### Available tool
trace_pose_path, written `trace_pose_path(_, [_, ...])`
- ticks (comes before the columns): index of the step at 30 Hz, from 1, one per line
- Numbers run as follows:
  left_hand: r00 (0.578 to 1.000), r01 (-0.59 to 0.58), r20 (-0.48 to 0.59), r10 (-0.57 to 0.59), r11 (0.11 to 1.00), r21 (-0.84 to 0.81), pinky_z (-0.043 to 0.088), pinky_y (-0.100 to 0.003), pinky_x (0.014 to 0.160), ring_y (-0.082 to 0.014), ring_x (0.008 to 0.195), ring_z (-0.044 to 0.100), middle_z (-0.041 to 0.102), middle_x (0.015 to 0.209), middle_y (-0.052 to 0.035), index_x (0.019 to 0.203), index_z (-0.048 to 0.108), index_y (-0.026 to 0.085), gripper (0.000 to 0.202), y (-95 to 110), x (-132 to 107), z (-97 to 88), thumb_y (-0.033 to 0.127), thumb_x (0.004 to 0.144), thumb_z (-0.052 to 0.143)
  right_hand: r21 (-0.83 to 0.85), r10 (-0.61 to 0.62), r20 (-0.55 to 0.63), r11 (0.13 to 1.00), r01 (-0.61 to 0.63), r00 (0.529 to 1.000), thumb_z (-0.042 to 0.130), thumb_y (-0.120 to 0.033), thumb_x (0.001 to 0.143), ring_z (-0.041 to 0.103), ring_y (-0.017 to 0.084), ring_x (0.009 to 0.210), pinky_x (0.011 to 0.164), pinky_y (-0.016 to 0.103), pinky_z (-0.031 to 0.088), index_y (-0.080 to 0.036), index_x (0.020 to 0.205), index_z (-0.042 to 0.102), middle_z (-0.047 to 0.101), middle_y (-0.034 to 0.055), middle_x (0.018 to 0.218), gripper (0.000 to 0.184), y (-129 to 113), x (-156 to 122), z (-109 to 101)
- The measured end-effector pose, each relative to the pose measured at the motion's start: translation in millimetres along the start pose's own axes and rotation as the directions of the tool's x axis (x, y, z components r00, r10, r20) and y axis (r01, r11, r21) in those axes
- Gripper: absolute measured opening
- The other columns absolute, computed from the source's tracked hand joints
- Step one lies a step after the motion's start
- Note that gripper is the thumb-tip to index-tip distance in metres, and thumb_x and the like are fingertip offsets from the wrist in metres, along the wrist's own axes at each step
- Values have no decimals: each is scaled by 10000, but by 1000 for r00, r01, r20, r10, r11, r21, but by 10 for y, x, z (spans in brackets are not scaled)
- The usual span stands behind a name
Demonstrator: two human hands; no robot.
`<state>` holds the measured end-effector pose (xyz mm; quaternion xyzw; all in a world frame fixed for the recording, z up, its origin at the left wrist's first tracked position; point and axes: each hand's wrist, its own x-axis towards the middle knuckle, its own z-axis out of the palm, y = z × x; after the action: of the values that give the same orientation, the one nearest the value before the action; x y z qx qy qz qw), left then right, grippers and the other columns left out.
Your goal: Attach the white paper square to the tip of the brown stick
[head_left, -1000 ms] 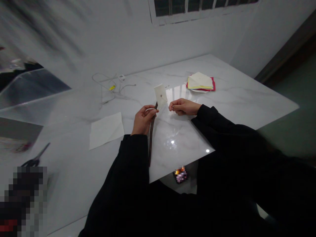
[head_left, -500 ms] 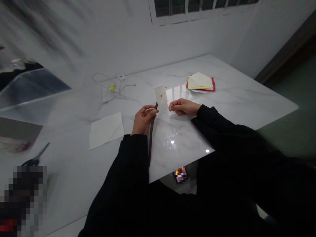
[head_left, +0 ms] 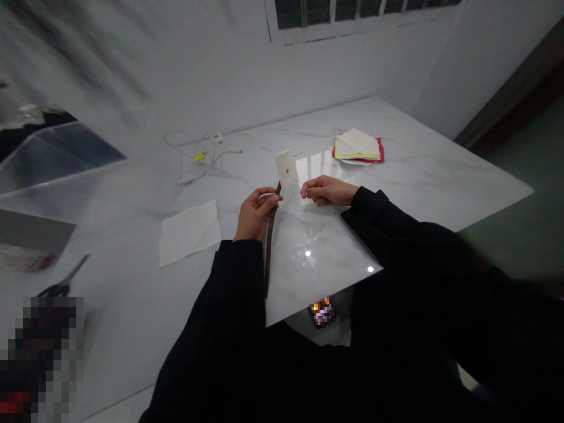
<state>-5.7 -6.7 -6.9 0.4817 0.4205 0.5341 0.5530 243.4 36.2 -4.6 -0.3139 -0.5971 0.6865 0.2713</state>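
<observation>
Evidently the left hand (head_left: pixel 253 217) has one brown strip (head_left: pixel 268 249) pinched between thumb and fingers near its upper end, with one small white card (head_left: pixel 283 161) just beyond the fingertips; gripping so high probably keeps the card steady and leaves its face unobstructed. How card and strip join is hard to make out. One dark spot (head_left: pixel 288 171) marks the card. The right hand (head_left: pixel 326 191) is curled beside the card, apart from it, thumb near forefinger, perhaps so close for fine handling; whether it grips something thin, I cannot tell. Left of the left hand lies one loose white sheet (head_left: pixel 190 234), and farther out one pair of scissors (head_left: pixel 67 281), likely set aside to free the space between the hands. Beyond the right hand sits one stack of papers (head_left: pixel 359 148), its layers too tight to count; beyond the left, one white adapter (head_left: pixel 217 138) and one yellow tag (head_left: pixel 200 156) among tangled cable.
</observation>
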Motion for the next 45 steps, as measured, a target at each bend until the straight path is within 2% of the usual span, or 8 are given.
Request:
trace_pose_path(26, [1000, -12, -9, 12, 1000, -1, 522, -300, 716, -142, 688, 633, 780, 870, -49, 968, 711, 196, 357, -35, 20, -17, 325, 691, 896, -5, 17, -24, 1000, -18, 1000, 562, -91, 898, 187, 64, 455, 425, 189, 175, -150, 922, 627, 315, -112, 526, 91, -28, -8, 36])
trace_pose_path(29, [1000, -2, -15, 1, 1000, -5, 522, -296, 714, -138, 684, 632, 781, 862, -44, 963, 711, 198, 369, -22, 14, -8, 330, 677, 902, 38, 8, -176, 999, -1, 984, 554, -68, 867, 198, 71, 449, 418, 191, 185, -158, 998, 623, 301, -119, 529, 173, -40, 14, 47])
trace_pose_path(33, [999, 2, -32, -2, 1000, -15, 522, -296, 732, -146, 721, 651, 777, 853, -45, 940, 713, 196, 353, 19, -7, 27, 311, 663, 898, 38, -21, -503, 998, 47, 864, 554, -69, 855, 261, 86, 442, 409, 200, 221, -152, 1228, 589, 365, -112, 555, 384, -30, 70, 19])
trace_pose_path(37, [1000, 5, -29, -5, 1000, -15, 520, -300, 735, -147, 718, 652, 776, 847, -43, 930, 705, 194, 357, 46, -22, 45, 317, 659, 903, -25, -27, -606, 1000, 15, 795, 564, -101, 869, 311, 102, 436, 415, 219, 251, -103, 1526, 421, 410, -113, 553, 672, -19, 83, -10])
trace_pose_path(39, [1000, 1, -22, -1, 1000, -17, 520, -298, 737, -144, 717, 654, 779, 853, -44, 933, 705, 194, 364, 47, -23, 42, 323, 659, 908, -99, -43, -509, 995, -9, 860, 602, -116, 853, 319, 93, 447, 428, 219, 238, -82, 1528, 448, 434, -106, 558, 693, -36, 45, -15])
trace_pose_path(42, [1000, -6, -15, 6, 1000, -18, 522, -294, 737, -143, 723, 659, 784, 863, -46, 935, 708, 197, 371, 43, -22, 36, 332, 658, 914, -225, 40, -37, 973, -47, 999, 655, -165, 842, 272, 69, 471, 447, 224, 181, -61, 1248, 696, 412, -89, 549, 421, -80, -44, -17])
trace_pose_path(44, [1000, -6, -18, 5, 1000, -11, 522, -295, 735, -145, 722, 659, 783, 867, -45, 933, 705, 200, 372, 44, -22, 36, 339, 658, 913, -253, 88, 217, 967, -31, 972, 659, -204, 859, 258, 68, 487, 457, 230, 168, -75, 1063, 764, 386, -81, 549, 264, -99, -86, -15])
trace_pose_path(45, [1000, -5, -21, 4, 1000, -7, 522, -297, 735, -146, 722, 658, 781, 869, -44, 934, 702, 201, 373, 46, -23, 37, 341, 658, 911, -241, 77, 249, 970, -15, 965, 651, -215, 870, 256, 71, 491, 459, 231, 168, -86, 1018, 772, 379, -80, 552, 230, -102, -94, -14])
